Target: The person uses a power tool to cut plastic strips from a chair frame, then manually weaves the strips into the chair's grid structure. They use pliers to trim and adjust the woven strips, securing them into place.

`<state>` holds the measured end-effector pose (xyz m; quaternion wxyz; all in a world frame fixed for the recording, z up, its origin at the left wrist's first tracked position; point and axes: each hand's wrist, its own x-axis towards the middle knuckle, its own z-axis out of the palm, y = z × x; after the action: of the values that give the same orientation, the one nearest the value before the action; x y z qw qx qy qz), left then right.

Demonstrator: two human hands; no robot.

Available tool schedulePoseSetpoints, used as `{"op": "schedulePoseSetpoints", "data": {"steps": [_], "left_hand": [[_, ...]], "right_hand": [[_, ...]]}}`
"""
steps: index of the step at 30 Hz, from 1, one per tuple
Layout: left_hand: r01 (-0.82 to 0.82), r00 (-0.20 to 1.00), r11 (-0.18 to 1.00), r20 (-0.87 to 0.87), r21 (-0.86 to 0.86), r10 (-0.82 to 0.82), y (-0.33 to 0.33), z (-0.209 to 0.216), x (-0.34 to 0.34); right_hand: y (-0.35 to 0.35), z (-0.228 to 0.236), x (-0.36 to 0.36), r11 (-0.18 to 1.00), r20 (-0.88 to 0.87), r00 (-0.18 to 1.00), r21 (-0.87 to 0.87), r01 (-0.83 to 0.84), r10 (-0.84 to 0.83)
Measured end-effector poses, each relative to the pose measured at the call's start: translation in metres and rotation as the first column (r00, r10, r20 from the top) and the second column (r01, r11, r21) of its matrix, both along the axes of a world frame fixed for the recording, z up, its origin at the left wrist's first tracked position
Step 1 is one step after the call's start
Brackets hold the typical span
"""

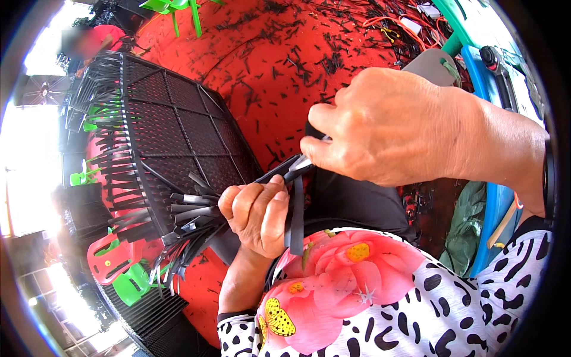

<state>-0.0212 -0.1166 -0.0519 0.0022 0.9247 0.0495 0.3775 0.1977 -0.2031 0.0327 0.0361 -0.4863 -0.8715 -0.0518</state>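
A large black woven basket [190, 116] leans at my left, with loose black strips fringing its edge. My left hand [259, 214] is closed round the near end of its rim, gripping black plastic strips [296, 217] there. One strip hangs down below the fingers, and a bundle of strip ends [193, 211] fans out to the left of that hand. Just above and to the right, my right hand [386, 128] is closed with fingers pinched on a black strip. The fingertips face away, so how the strip sits in them is partly hidden.
Strip scraps litter the red floor [250, 77]. A green chair [178, 6] stands at the far edge; small red [110, 262] and green chairs lie lower left. Another person in red [112, 37] is beyond the basket. Cables [407, 35] and a blue table edge [476, 65] are at right.
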Motion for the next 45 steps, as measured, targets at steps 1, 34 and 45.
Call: {"op": "schedulePoseSetpoints", "data": {"steps": [1,34,45], "left_hand": [[-0.005,1.000,1.000,0.017,0.013,0.005,0.001,-0.002,0.001],[0.101,0.982,0.995,0.162,-0.024,-0.095,0.015,-0.014,0.002],[0.134,0.954,0.991,0.267,0.019,-0.135,0.016,-0.017,0.008]], "right_hand": [[0.002,0.003,0.001,0.999,0.002,1.000,-0.045,-0.015,0.015],[-0.004,0.027,-0.044,0.946,0.160,0.958,-0.186,0.265,-0.237],[-0.026,-0.024,-0.062,0.887,-0.210,0.862,-0.092,0.453,-0.462]]}}
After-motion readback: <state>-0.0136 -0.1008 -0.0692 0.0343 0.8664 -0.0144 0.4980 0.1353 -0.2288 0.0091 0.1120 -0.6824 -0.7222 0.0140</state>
